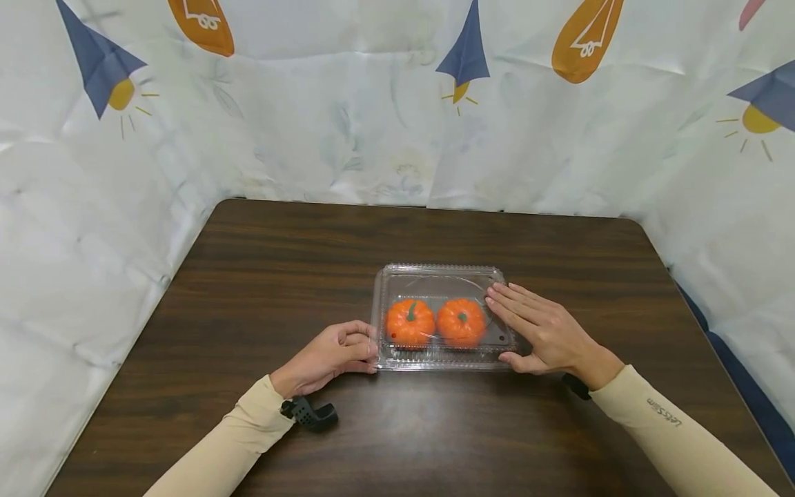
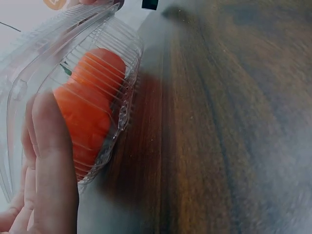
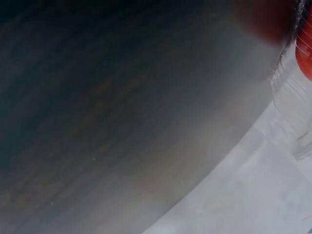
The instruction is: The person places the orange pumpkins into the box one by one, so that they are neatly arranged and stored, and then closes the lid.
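Note:
A clear plastic clamshell container [image 1: 444, 360] lies on the table with its lid down, though I cannot tell whether the rim is latched. Inside, two small orange pumpkins sit side by side, the left pumpkin [image 1: 410, 323] and the right pumpkin [image 1: 462, 322]; both show through the ribbed wall in the left wrist view. My left hand [image 1: 332, 355] holds the container's left edge with bent fingers and thumb. Over the right end of the lid, my right hand [image 1: 546, 335] rests with long straight fingers, its thumb at the front right corner.
The dark wood-grain table [image 1: 298, 262] has rounded far corners. A white patterned cloth [image 1: 348, 131] hangs behind it and along both sides. Black straps circle both wrists, and a black wrist device [image 1: 315, 415] shows below the left hand.

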Available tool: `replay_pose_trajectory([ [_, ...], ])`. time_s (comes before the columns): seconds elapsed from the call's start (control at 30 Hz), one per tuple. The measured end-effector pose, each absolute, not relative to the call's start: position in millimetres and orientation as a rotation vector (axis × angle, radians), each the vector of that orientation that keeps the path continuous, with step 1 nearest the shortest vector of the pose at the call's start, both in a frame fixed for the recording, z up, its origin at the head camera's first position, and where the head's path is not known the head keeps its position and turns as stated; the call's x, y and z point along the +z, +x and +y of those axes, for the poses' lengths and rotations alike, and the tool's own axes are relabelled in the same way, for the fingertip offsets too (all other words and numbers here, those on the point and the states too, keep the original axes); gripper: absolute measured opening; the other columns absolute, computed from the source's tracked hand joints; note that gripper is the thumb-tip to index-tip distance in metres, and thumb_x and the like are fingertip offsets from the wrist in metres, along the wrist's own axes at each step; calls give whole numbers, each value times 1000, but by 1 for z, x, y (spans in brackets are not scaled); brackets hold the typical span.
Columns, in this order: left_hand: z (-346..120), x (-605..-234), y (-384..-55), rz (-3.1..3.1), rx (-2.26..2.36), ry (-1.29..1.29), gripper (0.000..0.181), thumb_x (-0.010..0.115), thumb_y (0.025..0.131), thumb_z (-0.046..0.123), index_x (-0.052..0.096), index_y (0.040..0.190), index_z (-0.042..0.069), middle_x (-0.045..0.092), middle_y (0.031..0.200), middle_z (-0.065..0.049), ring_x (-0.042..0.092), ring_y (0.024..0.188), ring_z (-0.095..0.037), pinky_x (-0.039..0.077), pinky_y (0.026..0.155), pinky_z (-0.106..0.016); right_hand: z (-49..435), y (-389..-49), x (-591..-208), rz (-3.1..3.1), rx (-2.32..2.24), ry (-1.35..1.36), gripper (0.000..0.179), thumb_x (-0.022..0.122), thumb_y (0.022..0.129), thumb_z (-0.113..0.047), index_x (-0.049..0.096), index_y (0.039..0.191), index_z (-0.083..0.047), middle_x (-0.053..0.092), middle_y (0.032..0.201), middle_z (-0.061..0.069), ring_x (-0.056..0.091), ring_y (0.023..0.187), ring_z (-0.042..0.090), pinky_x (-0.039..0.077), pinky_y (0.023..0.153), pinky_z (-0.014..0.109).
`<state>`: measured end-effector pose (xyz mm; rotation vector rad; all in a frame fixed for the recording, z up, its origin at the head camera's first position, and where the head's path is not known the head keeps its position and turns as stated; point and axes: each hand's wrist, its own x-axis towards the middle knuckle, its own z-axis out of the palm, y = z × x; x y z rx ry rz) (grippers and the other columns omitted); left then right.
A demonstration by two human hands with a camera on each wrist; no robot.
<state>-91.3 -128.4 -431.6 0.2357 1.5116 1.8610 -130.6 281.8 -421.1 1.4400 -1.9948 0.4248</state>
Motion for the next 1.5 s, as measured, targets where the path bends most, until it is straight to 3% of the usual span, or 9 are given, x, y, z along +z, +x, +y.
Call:
replay_pose_trajectory([
  [0.17, -129, -433, -92, 1506, 1853, 241, 35, 71, 97, 10, 52, 123, -2, 72, 93, 2, 73, 87, -11, 65, 89, -31, 281, -129, -422, -1997, 411, 1425, 75, 51, 101, -59, 67, 128, 9, 62, 146, 19, 51, 147, 24, 33, 130, 34],
  [0.5, -131, -439, -93, 1568, 1761, 306, 12, 66, 100, 12, 62, 104, 1, 71, 85, -1, 73, 78, -11, 65, 76, -26, 281, -128, -424, -1999, 408, 1423, 75, 52, 101, -58, 66, 130, 10, 62, 145, 21, 50, 148, 26, 33, 130, 35],
  [0.7, -131, -438, -93, 1601, 1714, 304, 13, 65, 101, 13, 64, 104, 0, 71, 89, -4, 73, 78, -11, 65, 75, -27, 288, -123, -419, -2014, 416, 1373, 73, 51, 102, -57, 66, 130, 9, 61, 146, 20, 50, 148, 28, 32, 130, 36],
  [0.97, -131, -435, -93, 1609, 1667, 324, 28, 63, 103, 20, 66, 108, -8, 71, 89, -3, 73, 77, -10, 65, 73, -26, 300, -109, -415, -2205, 662, 1170, 62, 50, 106, -49, 67, 130, 6, 67, 139, 18, 58, 134, 23, 32, 127, 19],
  [1.07, -131, -434, -92, 1618, 1648, 334, 36, 61, 104, 21, 66, 109, -15, 71, 88, -3, 72, 75, -9, 64, 71, -24, 307, -100, -417, -2321, 790, 1081, 56, 58, 103, -44, 65, 135, 1, 66, 138, 17, 57, 134, 13, 32, 123, 12],
  [1.23, -129, -432, -90, 1620, 1626, 342, 45, 59, 105, 21, 62, 111, -24, 72, 85, -4, 70, 71, -8, 64, 68, -23, 316, -85, -420, -2555, 888, 856, 52, 77, 89, -17, 65, 139, -10, 69, 133, 7, 52, 132, -8, 34, 112, 3],
  [1.33, -128, -431, -90, 1629, 1618, 346, 43, 58, 105, 18, 62, 110, -24, 72, 84, -4, 70, 70, -7, 63, 67, -23, 318, -79, -422, -2652, 960, 753, 50, 79, 86, -8, 68, 135, -13, 72, 127, 3, 60, 123, -5, 40, 105, 4],
  [1.5, -128, -431, -91, 1631, 1625, 355, 42, 60, 104, 17, 61, 109, -25, 72, 82, -3, 70, 68, -6, 63, 66, -22, 317, -73, -429, -2770, 1236, 684, 35, 73, 93, -6, 70, 128, -12, 74, 116, 3, 70, 101, 6, 54, 92, 10],
])
